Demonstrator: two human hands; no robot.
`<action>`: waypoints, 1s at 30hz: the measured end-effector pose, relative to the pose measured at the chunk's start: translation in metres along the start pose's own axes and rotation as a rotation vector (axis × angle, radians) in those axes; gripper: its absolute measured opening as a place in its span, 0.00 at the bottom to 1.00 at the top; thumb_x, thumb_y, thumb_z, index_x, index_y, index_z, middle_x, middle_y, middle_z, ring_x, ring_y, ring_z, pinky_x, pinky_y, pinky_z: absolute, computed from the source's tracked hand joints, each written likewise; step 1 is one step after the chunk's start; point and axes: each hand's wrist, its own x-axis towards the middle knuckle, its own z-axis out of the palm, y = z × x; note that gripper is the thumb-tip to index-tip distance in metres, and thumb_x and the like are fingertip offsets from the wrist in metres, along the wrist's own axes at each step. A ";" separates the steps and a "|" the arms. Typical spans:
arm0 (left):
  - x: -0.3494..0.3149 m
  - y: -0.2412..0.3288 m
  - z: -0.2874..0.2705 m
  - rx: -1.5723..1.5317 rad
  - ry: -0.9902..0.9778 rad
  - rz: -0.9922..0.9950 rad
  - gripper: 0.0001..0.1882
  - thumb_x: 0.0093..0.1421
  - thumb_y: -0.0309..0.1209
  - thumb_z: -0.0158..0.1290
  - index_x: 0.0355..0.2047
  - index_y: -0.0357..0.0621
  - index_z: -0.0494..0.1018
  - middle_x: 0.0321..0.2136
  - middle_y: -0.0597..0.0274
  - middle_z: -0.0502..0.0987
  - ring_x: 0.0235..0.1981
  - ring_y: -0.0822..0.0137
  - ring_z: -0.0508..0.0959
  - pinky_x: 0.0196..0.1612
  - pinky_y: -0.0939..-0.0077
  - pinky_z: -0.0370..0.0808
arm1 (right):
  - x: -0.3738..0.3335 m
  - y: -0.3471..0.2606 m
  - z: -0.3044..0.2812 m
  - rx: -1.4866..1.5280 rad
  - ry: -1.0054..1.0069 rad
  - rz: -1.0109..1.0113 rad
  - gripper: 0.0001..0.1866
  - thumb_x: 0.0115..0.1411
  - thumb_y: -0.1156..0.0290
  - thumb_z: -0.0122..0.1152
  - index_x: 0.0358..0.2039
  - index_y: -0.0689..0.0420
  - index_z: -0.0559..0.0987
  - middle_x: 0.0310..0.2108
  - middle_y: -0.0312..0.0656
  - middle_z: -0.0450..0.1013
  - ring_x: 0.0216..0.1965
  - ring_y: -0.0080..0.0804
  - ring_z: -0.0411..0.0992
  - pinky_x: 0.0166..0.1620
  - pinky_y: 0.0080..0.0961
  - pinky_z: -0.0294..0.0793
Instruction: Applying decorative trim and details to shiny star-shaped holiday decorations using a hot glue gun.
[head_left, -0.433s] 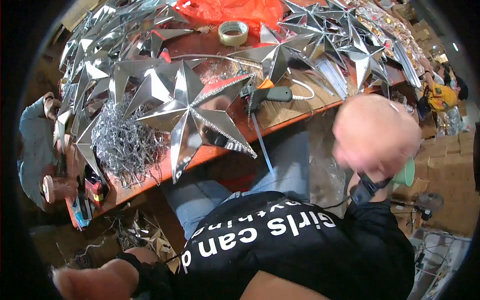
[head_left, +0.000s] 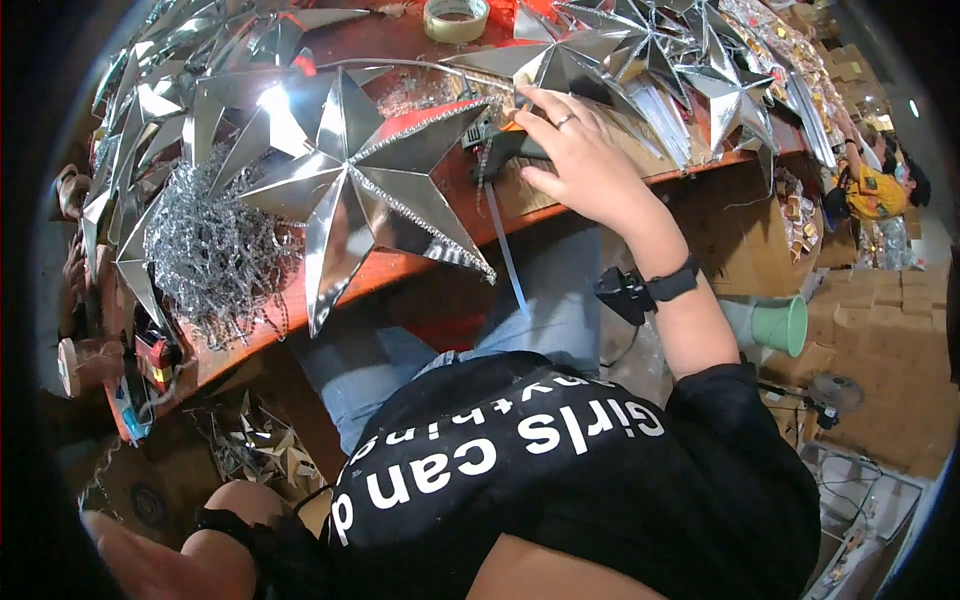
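Note:
My right hand (head_left: pixel 585 165) lies flat on the orange-red table (head_left: pixel 400 268), its palm over a black glue gun (head_left: pixel 498 150) that rests on the tabletop. The fingers are stretched and apart, the tips touching a point of a silver foil star (head_left: pixel 560 60). A ring is on one finger and a black band is on the wrist. A large silver star (head_left: pixel 355 175) lies just left of the hand. My left arm (head_left: pixel 150 560) reaches down to the lower left; its hand is out of the picture.
Many more silver stars (head_left: pixel 200 90) cover the table's left and back. A heap of silver tinsel (head_left: pixel 215 255) sits at the left and a tape roll (head_left: pixel 455 18) at the back. Cardboard boxes (head_left: pixel 880 370) and a green cup (head_left: pixel 785 325) stand on the right. Another person (head_left: pixel 875 185) sits far right.
My right hand, raised and blurred near my head before, has come down onto the glue gun on the table. The view has shifted slightly.

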 end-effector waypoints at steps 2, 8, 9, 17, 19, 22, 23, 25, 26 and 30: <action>0.025 0.011 0.011 -0.200 0.009 0.216 0.35 0.53 0.33 0.62 0.60 0.64 0.61 0.29 0.72 0.68 0.37 0.69 0.65 0.42 0.64 0.64 | 0.008 0.001 0.008 -0.205 -0.043 -0.112 0.28 0.47 0.65 0.65 0.50 0.56 0.71 0.55 0.39 0.64 0.58 0.39 0.61 0.59 0.38 0.59; -0.078 -0.337 0.010 -0.761 0.034 0.911 0.37 0.53 0.34 0.61 0.62 0.64 0.58 0.33 0.70 0.70 0.40 0.69 0.67 0.46 0.64 0.65 | 0.016 -0.002 -0.020 -0.240 -0.054 -0.132 0.28 0.41 0.69 0.66 0.47 0.53 0.72 0.49 0.38 0.69 0.55 0.36 0.64 0.59 0.37 0.59; -0.026 -0.265 0.031 -0.876 0.058 1.006 0.37 0.53 0.35 0.61 0.62 0.64 0.58 0.34 0.69 0.70 0.40 0.69 0.67 0.46 0.64 0.65 | 0.021 -0.012 -0.022 -0.305 0.033 -0.190 0.27 0.40 0.67 0.67 0.44 0.52 0.73 0.48 0.37 0.70 0.54 0.34 0.65 0.57 0.36 0.60; 0.103 -0.059 0.150 -0.621 0.046 0.457 0.14 0.51 0.25 0.58 0.38 0.39 0.70 0.26 0.59 0.73 0.26 0.66 0.73 0.30 0.76 0.69 | -0.018 0.051 -0.057 -0.097 0.402 0.090 0.15 0.57 0.69 0.57 0.45 0.55 0.74 0.48 0.42 0.73 0.51 0.34 0.70 0.51 0.31 0.68; 0.108 -0.066 0.171 -0.408 -0.044 0.410 0.14 0.51 0.30 0.61 0.34 0.42 0.69 0.22 0.59 0.71 0.24 0.65 0.73 0.28 0.73 0.69 | -0.017 0.037 -0.066 0.483 0.476 0.345 0.13 0.61 0.67 0.56 0.46 0.56 0.75 0.46 0.40 0.75 0.48 0.28 0.71 0.49 0.25 0.69; 0.108 -0.063 0.175 -0.246 -0.037 0.425 0.16 0.50 0.35 0.63 0.28 0.43 0.66 0.18 0.59 0.69 0.22 0.59 0.73 0.27 0.68 0.69 | 0.001 0.026 -0.091 1.072 0.532 0.383 0.14 0.66 0.63 0.50 0.43 0.61 0.76 0.52 0.49 0.70 0.56 0.33 0.65 0.60 0.30 0.58; 0.106 -0.062 0.173 -0.271 0.036 0.401 0.16 0.50 0.36 0.62 0.29 0.43 0.67 0.18 0.59 0.69 0.22 0.59 0.73 0.27 0.68 0.70 | 0.002 0.030 -0.094 1.130 0.506 0.348 0.15 0.66 0.62 0.50 0.42 0.60 0.76 0.52 0.50 0.70 0.57 0.36 0.65 0.60 0.31 0.58; 0.114 -0.058 0.174 -0.295 0.111 0.375 0.16 0.51 0.37 0.62 0.29 0.43 0.67 0.18 0.60 0.69 0.22 0.58 0.73 0.27 0.67 0.70 | -0.002 0.035 -0.096 1.156 0.466 0.300 0.16 0.65 0.59 0.51 0.41 0.59 0.76 0.52 0.52 0.70 0.57 0.40 0.65 0.60 0.34 0.59; 0.123 -0.055 0.172 -0.209 0.332 0.517 0.16 0.52 0.37 0.61 0.32 0.43 0.67 0.18 0.60 0.70 0.22 0.58 0.74 0.27 0.67 0.70 | -0.004 0.032 -0.099 1.103 0.443 0.288 0.20 0.63 0.53 0.52 0.41 0.59 0.76 0.52 0.53 0.69 0.57 0.41 0.65 0.60 0.35 0.59; 0.125 -0.059 0.175 -0.327 0.159 0.428 0.19 0.54 0.36 0.60 0.40 0.42 0.65 0.19 0.61 0.70 0.20 0.60 0.74 0.24 0.68 0.70 | -0.006 0.017 -0.103 1.037 0.372 0.185 0.32 0.57 0.40 0.53 0.41 0.60 0.75 0.50 0.56 0.70 0.56 0.43 0.66 0.59 0.37 0.60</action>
